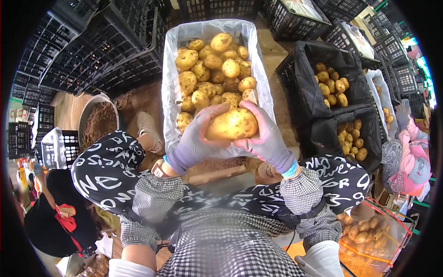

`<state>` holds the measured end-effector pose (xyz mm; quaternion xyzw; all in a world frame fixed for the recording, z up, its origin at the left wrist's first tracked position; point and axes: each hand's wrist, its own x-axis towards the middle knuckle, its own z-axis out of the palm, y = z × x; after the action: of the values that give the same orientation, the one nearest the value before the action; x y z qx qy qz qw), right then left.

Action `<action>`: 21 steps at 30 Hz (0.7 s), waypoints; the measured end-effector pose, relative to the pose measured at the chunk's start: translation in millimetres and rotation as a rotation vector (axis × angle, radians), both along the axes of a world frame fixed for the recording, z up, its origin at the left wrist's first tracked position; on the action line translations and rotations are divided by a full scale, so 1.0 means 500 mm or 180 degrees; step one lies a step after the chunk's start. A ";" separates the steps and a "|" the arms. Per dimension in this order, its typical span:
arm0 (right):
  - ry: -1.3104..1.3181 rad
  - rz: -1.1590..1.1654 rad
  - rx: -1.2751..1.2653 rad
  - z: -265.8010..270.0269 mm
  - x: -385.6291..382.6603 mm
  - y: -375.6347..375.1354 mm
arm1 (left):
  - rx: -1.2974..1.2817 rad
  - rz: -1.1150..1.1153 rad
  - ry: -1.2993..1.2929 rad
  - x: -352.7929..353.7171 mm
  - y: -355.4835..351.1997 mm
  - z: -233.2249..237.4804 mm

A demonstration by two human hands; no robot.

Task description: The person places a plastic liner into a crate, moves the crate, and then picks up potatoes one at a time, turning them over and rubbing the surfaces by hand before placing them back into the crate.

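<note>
A large, dirt-specked yellow potato is held up between my two gloved hands. My left hand wraps its left end, thumb along the top. On the other end, my right hand closes round it with the thumb above and the fingers below. Both gloves are grey with pinkish palms. Directly beyond my hands stands a crate lined with white plastic, piled with potatoes of mixed sizes. The hands and the held potato hide the near end of that crate.
To the right, two black-lined crates hold smaller potatoes. A bucket of brown root-like debris is at left, below stacked black crates. Bagged potatoes lie lower right. Other people sit at both sides.
</note>
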<state>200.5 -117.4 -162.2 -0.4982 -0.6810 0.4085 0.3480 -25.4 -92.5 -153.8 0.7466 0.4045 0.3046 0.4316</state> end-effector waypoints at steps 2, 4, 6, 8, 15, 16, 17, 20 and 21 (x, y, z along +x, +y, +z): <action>0.1001 -0.0057 -0.0783 -0.062 0.039 0.012 | -0.0131 0.0021 -0.0119 0.003 0.000 -0.005; 0.1736 -0.0192 -0.1249 -0.063 0.045 0.020 | 0.0184 -0.0168 -0.0009 0.008 -0.005 0.007; 0.2085 -0.0367 -0.1388 -0.045 0.035 0.012 | 0.0243 -0.0208 -0.0127 0.006 0.000 0.002; 0.2139 -0.0340 -0.1518 -0.003 0.011 -0.001 | 0.0055 -0.0023 -0.0512 0.001 0.009 -0.027; 0.3488 -0.1261 -0.1593 0.010 0.078 0.000 | -0.1756 0.0929 -0.2048 0.027 0.082 -0.080; 0.4039 -0.1507 -0.1584 0.015 0.102 0.008 | -0.1938 0.1257 -0.2017 0.039 0.114 -0.092; 0.4258 -0.1541 -0.0943 0.023 0.124 0.017 | -0.1781 0.1340 -0.1408 0.049 0.151 -0.112; 0.4815 -0.1701 -0.0220 0.003 0.214 0.038 | -0.1034 0.1322 0.0177 0.128 0.247 -0.110; 0.4487 -0.1838 -0.0256 0.011 0.208 0.033 | -0.1090 0.1174 0.0540 0.150 0.288 -0.125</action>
<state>304.6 -101.0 -156.7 -0.2902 -0.1250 0.5472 0.7751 49.7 51.5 -216.3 0.5992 0.6141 0.2416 0.4533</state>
